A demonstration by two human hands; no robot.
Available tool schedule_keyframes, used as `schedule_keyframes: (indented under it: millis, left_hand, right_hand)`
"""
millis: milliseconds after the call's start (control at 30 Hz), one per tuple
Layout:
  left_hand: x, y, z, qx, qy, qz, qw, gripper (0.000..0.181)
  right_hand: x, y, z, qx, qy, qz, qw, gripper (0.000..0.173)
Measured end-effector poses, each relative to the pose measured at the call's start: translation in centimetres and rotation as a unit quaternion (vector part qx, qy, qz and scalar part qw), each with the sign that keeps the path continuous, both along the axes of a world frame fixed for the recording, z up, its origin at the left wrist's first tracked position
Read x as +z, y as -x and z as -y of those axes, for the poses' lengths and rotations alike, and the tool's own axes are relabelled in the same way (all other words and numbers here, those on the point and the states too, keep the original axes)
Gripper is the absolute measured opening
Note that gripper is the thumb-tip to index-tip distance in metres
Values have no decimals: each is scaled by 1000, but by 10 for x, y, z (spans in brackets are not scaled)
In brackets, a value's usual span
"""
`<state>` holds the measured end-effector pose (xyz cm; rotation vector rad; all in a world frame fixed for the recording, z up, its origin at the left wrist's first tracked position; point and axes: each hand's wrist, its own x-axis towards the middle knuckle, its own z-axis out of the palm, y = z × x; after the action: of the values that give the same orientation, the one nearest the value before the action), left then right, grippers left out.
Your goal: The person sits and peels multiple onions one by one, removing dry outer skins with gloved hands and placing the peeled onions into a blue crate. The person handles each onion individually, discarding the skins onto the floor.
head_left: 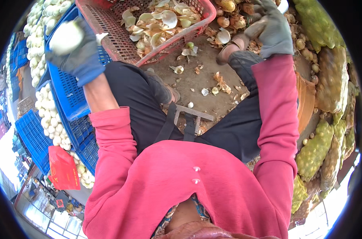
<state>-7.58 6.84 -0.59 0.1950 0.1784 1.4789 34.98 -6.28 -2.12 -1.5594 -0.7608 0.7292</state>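
My left hand (79, 56), in a grey and blue work glove, holds a peeled white onion (66, 38) above a blue plastic crate (69, 92). My right hand (272, 33), gloved the same way, is blurred beside a heap of unpeeled brown onions (227, 16). Whether its fingers hold anything cannot be made out. Between the two hands stands a red plastic crate (172, 44) with onion skins (157, 27) in it.
Peeled onions (51, 116) fill crates along the left. Yellow-green mesh sacks (315, 149) of onions line the right. Onion scraps (221, 83) litter the floor between my feet. A red bag (64, 168) lies at lower left. A low stool frame (196, 113) shows between my legs.
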Motion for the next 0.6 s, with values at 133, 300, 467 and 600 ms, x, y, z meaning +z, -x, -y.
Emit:
schedule_keyframes:
  millis: [133,300,467,600]
  left_hand:
    - [-5,-4,2,-112,55,73,990,106]
    - [-3,-35,7,-212,-52,-5,976,78]
    - [-9,-42,5,-301,-41,8,953,63]
    - [0,-44,2,-298,-75,-64,949,68]
  right_hand:
    - [-69,-86,6,75,203,449,867,17]
    - [-100,-2,-9,-47,206,-238,948,15]
    - [-195,-37,-11,30,362,-87,927,22]
    - [-192,-14,-44,12,394,-14,919,37]
